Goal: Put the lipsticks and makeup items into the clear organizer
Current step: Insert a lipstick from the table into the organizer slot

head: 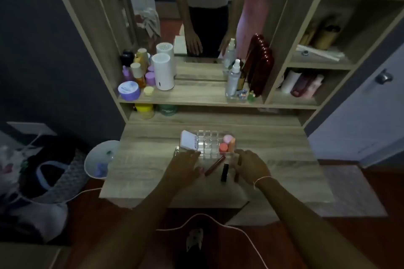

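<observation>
Wooden vanity, clear organizer holding compact

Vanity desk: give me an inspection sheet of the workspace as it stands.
Surface: wooden desk top, dimly lit.
Job's things: clear organizer holds a white compact and pink-orange items; red lipstick and black lipstick lie on the desk in front of it.
Clutter: jars, bottles and a white cylinder on the upper shelf.
Hands: left hand and right hand both open, resting near the lipsticks.
Cables: white cord on the floor.
Surroundings: mirror, side shelves, white basin.
</observation>
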